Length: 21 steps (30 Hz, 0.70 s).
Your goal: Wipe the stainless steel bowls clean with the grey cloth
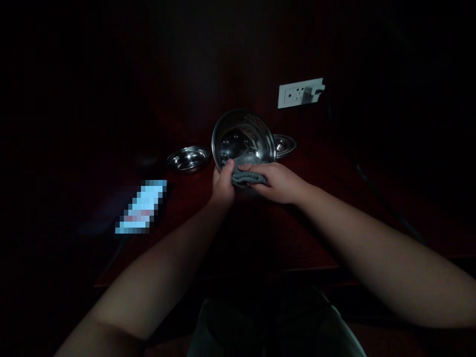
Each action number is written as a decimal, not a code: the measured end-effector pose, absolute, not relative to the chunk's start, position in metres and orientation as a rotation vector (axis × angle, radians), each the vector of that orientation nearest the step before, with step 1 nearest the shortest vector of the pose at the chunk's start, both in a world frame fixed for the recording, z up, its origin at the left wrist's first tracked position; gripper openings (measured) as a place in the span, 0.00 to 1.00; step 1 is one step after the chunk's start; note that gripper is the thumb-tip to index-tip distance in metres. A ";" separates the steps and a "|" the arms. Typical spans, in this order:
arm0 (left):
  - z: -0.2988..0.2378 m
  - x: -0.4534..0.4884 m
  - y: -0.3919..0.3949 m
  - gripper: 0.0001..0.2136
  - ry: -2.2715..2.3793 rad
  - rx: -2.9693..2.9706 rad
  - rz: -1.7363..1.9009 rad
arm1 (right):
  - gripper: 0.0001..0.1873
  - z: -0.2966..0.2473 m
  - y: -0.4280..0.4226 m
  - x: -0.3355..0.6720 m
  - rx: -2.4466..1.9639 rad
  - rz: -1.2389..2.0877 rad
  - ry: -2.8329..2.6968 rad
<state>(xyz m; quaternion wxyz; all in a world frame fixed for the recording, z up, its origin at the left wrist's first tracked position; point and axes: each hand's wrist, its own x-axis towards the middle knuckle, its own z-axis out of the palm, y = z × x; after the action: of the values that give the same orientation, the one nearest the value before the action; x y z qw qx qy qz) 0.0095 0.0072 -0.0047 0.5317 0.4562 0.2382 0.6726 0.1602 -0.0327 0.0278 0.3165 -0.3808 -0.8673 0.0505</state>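
A shiny metal bowl point(238, 130) is tilted up on its side, its hollow facing me. My left hand point(223, 184) grips the bowl's lower left rim, with the thumb over the front. Folded over the near rim is a grey-green cloth point(248, 174), part of it lying inside the bowl. My right hand point(278, 182) is closed on this cloth at the lower right rim, thumb below and fingers above. The underside of the bowl and the fingertips behind it are hidden.
On the dark red table point(297, 238), a shallow metal dish point(189, 159) stands left of the bowl and another metal dish point(285, 146) lies partly behind it. A lit phone point(142, 207) is at left. A wall socket point(300, 93) holds a plug; a cable point(386, 201) runs at right.
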 end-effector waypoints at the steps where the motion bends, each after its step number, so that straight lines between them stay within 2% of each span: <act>1: -0.004 0.009 0.007 0.19 0.573 1.095 1.607 | 0.23 0.029 -0.033 0.160 -1.018 0.135 -2.285; 10: -0.002 0.011 0.005 0.18 0.589 1.077 1.609 | 0.13 0.035 -0.035 0.161 -1.092 0.132 -2.297; 21: 0.000 0.010 0.001 0.18 0.639 1.042 1.605 | 0.11 0.033 -0.035 0.159 -1.075 0.146 -2.285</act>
<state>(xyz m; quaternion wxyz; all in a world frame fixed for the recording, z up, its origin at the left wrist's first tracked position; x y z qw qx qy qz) 0.0097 0.0011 -0.0003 0.5331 0.4370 0.2680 0.6730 0.1594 -0.0346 0.0327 0.3012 -0.4051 -0.8615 0.0552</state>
